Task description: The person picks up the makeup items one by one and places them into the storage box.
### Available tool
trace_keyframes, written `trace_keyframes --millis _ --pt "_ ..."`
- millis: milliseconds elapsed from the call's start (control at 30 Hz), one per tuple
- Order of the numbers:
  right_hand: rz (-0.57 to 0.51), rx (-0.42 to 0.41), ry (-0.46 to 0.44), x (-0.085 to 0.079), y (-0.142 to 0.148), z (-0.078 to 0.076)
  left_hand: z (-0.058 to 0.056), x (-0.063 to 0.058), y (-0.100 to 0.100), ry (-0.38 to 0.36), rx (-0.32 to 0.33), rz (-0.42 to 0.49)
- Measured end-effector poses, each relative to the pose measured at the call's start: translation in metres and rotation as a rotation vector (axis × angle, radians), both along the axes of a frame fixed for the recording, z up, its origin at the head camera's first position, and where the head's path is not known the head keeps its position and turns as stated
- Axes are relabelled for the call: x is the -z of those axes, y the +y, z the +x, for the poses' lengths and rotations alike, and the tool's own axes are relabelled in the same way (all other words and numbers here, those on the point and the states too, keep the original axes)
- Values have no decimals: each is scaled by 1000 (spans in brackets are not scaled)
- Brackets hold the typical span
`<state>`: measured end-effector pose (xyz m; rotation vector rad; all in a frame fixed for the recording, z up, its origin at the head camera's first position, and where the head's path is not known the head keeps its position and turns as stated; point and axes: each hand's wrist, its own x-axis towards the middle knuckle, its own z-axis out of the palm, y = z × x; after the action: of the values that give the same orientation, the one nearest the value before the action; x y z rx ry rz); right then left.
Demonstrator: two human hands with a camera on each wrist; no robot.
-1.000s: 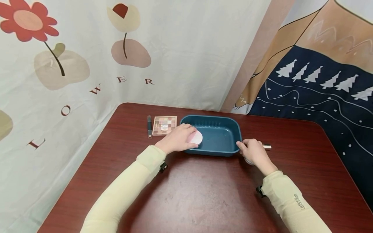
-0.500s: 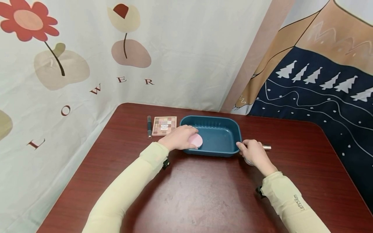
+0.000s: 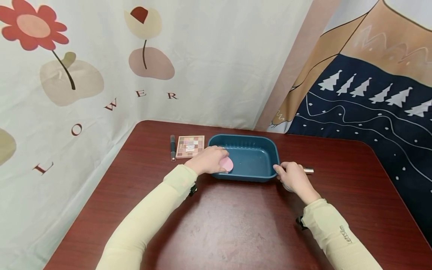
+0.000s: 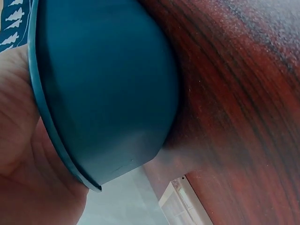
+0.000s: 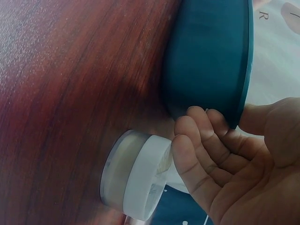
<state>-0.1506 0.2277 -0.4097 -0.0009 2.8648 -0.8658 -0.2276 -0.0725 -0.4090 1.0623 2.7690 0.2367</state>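
Observation:
A blue rectangular plastic basin (image 3: 251, 163) stands near the back of the table. My left hand (image 3: 208, 160) reaches over its left end and holds a pink round disc (image 3: 226, 164) low inside the basin; the fingers partly cover it, and the left wrist view hides it behind the wall. At the basin's right end, my right hand (image 3: 293, 175) pinches the rim between thumb and fingers. Below that hand sits a round jar with a white lid (image 5: 149, 178) and a clear base, right at the fingertips in the right wrist view.
Left of the basin lie an eyeshadow palette (image 3: 190, 146) and a dark double-ended pen (image 3: 173, 147). A small silver tube (image 3: 308, 171) lies just beyond my right hand. Printed curtains (image 3: 216, 63) hang behind the reddish-brown table (image 3: 216, 228).
The disc in my left hand has turned from showing a white face to showing pink, and the left hand has shifted slightly. My right hand keeps its place on the rim.

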Motion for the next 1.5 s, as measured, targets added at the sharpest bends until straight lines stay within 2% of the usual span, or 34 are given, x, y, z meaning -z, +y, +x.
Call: trace_keyframes --millis 267,500,767,867,1100,1233,1500 --pt "0 2 -3 -1 -1 0 0 1 1 21 2 -20" --pt "5 2 -1 -2 0 -1 0 1 3 9 -26 -34" --pt "12 3 5 -2 0 -2 -2 4 1 52 -20 -7" --pt "16 4 4 -2 0 -2 -1 5 0 61 -15 45" --pt "27 6 -5 -1 -1 -2 3 10 -9 119 -23 267" --pt "22 10 -17 -1 -2 -2 5 11 -15 168 -46 304" --pt "8 15 -29 0 -3 -1 9 5 -25 192 -117 388"
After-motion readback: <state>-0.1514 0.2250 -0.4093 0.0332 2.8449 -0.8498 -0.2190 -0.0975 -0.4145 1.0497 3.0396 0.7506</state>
